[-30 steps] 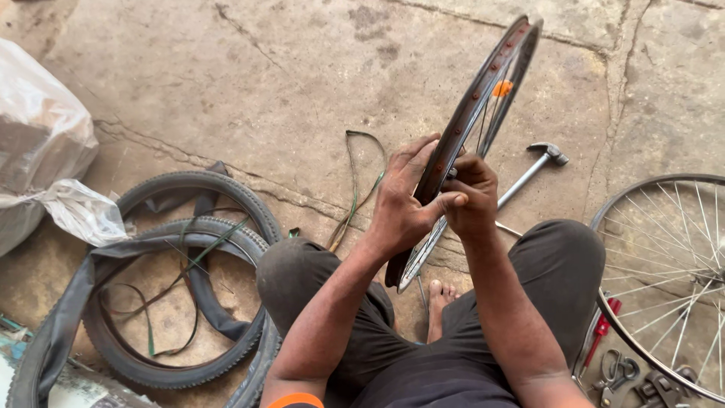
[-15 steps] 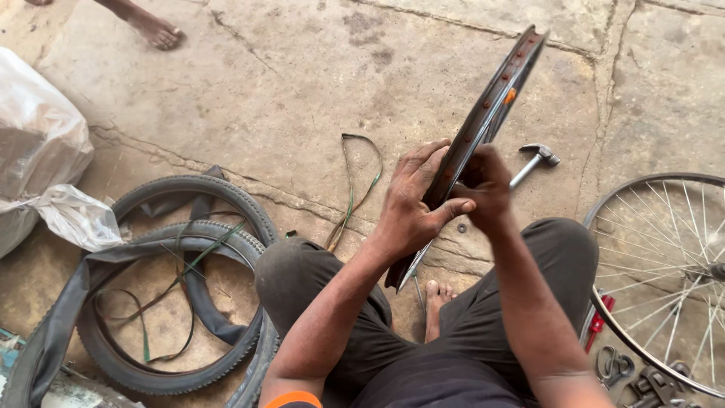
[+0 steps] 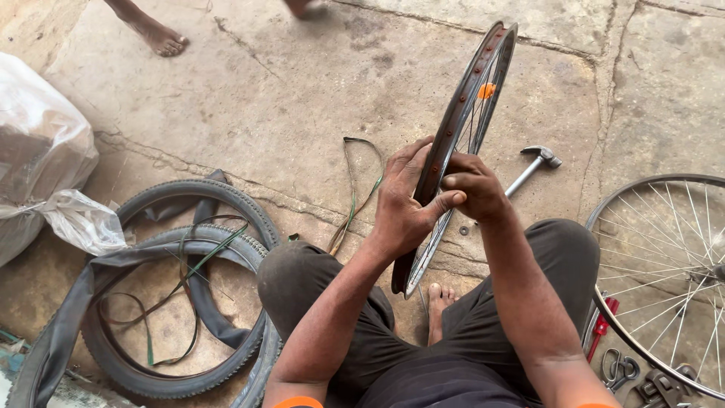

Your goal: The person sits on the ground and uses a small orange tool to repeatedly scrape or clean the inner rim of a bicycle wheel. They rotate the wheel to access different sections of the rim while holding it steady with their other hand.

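Two hands meet on the bare bicycle rim [image 3: 461, 128], which stands upright on edge between the seated person's knees, its far side tilting away over the concrete floor [image 3: 302, 98]. The left hand [image 3: 404, 200] wraps the rim from the left, fingers curled over the edge and thumb pressed across toward the other hand. The right hand [image 3: 472, 185] is closed on the same stretch from the right, fingertips pinched at the rim well (what they pinch, if anything, cannot be made out). Working the rim well here likely calls for a firm left-hand brace so the wheel does not roll while the right fingers work. Just left lie tyres [image 3: 189, 295] and a slack inner tube [image 3: 83, 302]; right, a spoked wheel [image 3: 664, 279]. Farther out rests a hammer [image 3: 532, 166], and beyond it a passer-by's bare foot [image 3: 158, 38].
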